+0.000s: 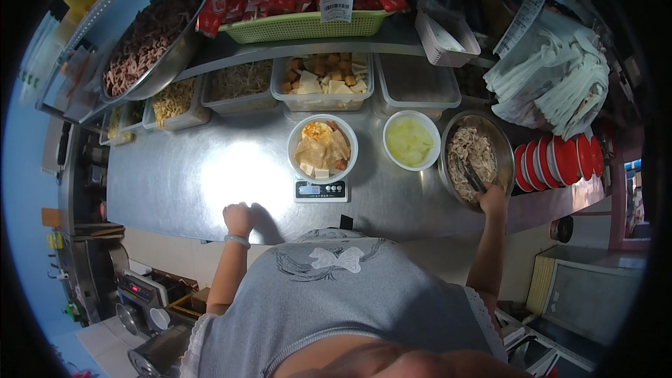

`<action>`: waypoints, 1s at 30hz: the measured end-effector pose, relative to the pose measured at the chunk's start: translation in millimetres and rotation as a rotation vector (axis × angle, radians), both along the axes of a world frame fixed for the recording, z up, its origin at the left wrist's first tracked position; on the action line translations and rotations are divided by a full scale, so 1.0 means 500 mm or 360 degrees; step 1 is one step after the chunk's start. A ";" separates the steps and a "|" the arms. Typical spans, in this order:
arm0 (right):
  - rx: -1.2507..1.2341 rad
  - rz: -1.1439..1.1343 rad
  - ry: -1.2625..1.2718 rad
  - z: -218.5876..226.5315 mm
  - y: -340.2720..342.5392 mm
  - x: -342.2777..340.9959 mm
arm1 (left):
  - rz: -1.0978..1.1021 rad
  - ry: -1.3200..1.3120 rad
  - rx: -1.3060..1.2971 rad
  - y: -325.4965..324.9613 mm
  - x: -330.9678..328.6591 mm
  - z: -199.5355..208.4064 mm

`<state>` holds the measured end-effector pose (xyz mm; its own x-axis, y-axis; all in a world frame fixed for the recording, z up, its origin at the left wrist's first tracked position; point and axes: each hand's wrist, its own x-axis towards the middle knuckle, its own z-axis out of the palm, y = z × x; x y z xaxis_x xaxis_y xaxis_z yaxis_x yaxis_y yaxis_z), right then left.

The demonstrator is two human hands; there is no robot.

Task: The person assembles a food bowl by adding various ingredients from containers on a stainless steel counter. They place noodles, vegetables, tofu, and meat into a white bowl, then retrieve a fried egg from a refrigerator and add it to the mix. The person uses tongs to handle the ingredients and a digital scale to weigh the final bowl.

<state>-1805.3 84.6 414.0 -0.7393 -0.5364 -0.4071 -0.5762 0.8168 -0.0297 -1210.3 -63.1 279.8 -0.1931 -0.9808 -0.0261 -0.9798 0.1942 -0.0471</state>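
My right hand (493,199) grips a pair of dark metal tongs (473,178), their tips in the shredded pale meat (472,147) that partly fills a steel bowl (502,147). Curled into a fist, my left hand (239,218) rests at the counter's near edge; nothing shows in it. Between my hands, a white round tub (291,157) stands on a small digital scale (320,192). Inside it are tofu cubes, a folded pale sheet and orange-yellow bits. To the tub's right is another white tub (386,147) holding light green slices.
Behind the tubs stand plastic boxes of tofu pieces (329,84), sprouts (241,82) and noodles (173,103). Above them, a shelf (280,49) bears a green basket (301,29) of red packets and a large bowl of minced meat (150,42). Plastic bags (553,77) and red lids (556,161) sit at right.
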 end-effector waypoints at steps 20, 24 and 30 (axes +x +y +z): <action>-0.0143 0.0128 0.0109 -0.069 0.029 -0.022 | -0.0019 0.0027 -0.0025 0.004 -0.004 -0.003; -0.0019 0.0074 0.0056 -0.042 0.017 -0.002 | -0.0010 0.0022 -0.0010 0.004 -0.003 -0.004; 0.0118 0.0009 -0.0014 -0.003 0.001 0.024 | 0.0018 -0.0042 0.0053 0.003 -0.009 0.000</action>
